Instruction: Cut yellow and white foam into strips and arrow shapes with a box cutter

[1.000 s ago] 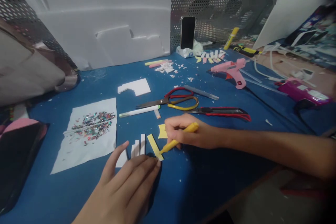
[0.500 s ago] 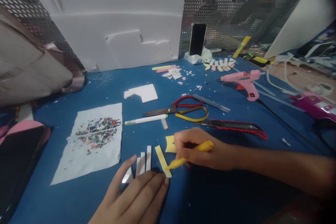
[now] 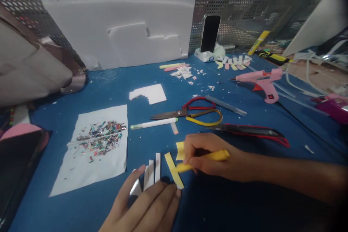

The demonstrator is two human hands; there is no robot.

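Note:
My right hand (image 3: 209,154) is closed around a yellow marker (image 3: 216,156), whose tip meets the edge of a narrow yellow-coloured strip (image 3: 174,169). Fingers stretched out, my left hand (image 3: 148,203) lies flat on the table, its fingertips at the near end of that strip. Several white strips (image 3: 158,166) stick out from beside and under my left fingers. A small curved yellow piece (image 3: 179,150) sits just beyond the yellow strip, partly covered by my right hand.
Scissors (image 3: 199,111), a white pen (image 3: 153,123) and a red-edged cutter knife (image 3: 252,130) lie beyond my hands. At left is a white sheet (image 3: 89,116) with glittery bits. A pink glue gun (image 3: 262,79) lies at right; a phone (image 3: 210,33) stands at the back.
The yellow marker has moved up along the strip, away from its near end. That end looks more fully yellow. My left hand keeps its place by the strip; the whole view has shifted slightly.

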